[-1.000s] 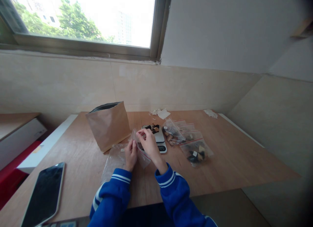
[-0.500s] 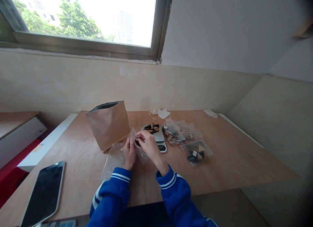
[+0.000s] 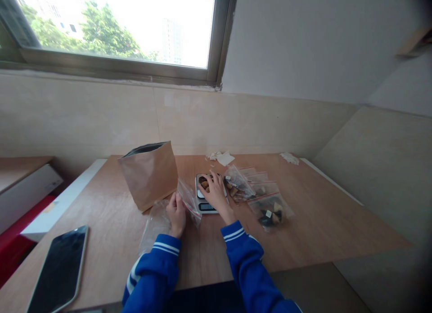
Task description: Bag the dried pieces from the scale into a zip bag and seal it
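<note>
My left hand point(image 3: 176, 214) is closed on the edge of a clear zip bag point(image 3: 190, 203), which stands tilted to its right. My right hand point(image 3: 216, 194) reaches over a small digital kitchen scale point(image 3: 196, 194), its fingers spread around brown and dark dried pieces point(image 3: 204, 183) on the plate. The fingertips are partly hidden, so whether they touch the pieces is unclear. The scale's display point(image 3: 206, 207) is lit, but its digits are too small to read.
An upright brown paper bag point(image 3: 148, 176) stands open behind my left hand. Clear plastic bags point(image 3: 153, 227) lie beside it. Several filled zip bags point(image 3: 272, 209) lie right of the scale. Crumpled tissue point(image 3: 225, 158) is near the wall, and a tablet point(image 3: 59, 268) lies at the left.
My right hand has moved from the zip bag's mouth to the pieces on the scale, and its fingers have spread. My left hand still holds the bag.
</note>
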Demonstrator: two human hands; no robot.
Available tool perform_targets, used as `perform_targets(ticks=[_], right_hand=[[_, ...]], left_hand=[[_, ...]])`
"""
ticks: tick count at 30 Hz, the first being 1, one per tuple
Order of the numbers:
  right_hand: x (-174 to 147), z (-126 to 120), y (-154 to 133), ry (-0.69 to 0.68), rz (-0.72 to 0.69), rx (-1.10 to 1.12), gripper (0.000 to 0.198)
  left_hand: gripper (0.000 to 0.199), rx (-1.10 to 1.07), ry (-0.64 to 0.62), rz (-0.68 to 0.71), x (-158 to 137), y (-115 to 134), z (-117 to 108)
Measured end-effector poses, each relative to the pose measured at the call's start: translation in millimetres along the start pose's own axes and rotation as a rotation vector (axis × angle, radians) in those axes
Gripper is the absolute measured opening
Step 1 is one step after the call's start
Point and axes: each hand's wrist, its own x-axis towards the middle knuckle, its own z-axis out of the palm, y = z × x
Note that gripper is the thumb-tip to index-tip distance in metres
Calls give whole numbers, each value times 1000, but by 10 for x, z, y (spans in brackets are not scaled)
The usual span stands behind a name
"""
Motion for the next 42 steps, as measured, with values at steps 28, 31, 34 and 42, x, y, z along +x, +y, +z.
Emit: perform_targets(ticks=[28,31,34,42], right_hand=[[38,102,427,113,130,175,31],[58,-12,163,220,189,391,37],[82,-171,-206,182,185,616,41],[20,-153,-646,-291,271,812,31]], left_hand=[[41,3,-11,-13,25,-187,-4],[42,6,-22,-18,27,-219,-5],[43,32,-33,-10,22,-210,-9],[43,70,-83,66,-8,-54,-5]])
